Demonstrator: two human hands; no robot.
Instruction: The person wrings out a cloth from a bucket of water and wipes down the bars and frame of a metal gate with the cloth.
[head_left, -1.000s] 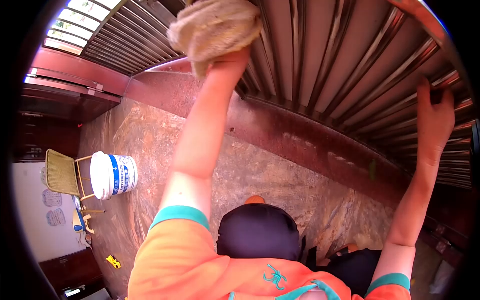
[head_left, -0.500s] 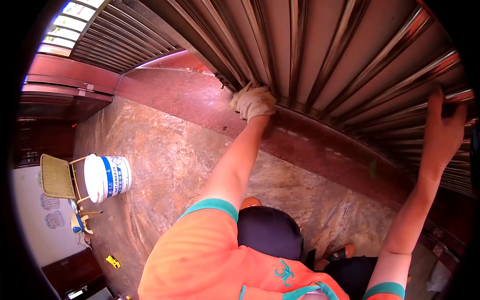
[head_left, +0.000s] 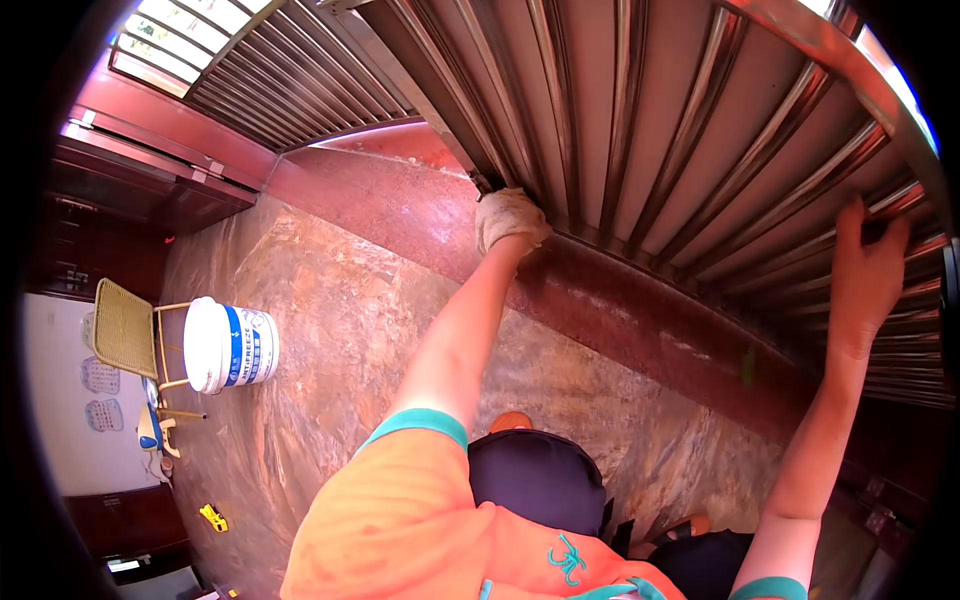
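My left hand, bunched inside a beige cloth [head_left: 510, 218], presses at the lower left corner of a metal gate [head_left: 665, 130] with shiny upright bars. The cloth hides most of the fingers of my left hand [head_left: 522, 243]. On the right, my right hand [head_left: 868, 275] is up against the gate's bars, thumb and fingers bent around one bar [head_left: 895, 200]. Below the gate runs a dark red sill [head_left: 620, 300].
A white antifreeze bucket [head_left: 235, 347] lies in view at the left beside a woven chair [head_left: 127, 330]. A yellow object [head_left: 213, 517] is on the brown patterned floor [head_left: 330, 300]. Barred window panels [head_left: 300, 80] stand at upper left.
The view has shifted, so the gate and bucket appear further right. My left hand with the cloth has slid leftward along the gate's bottom to its corner. My right hand stays at the bars.
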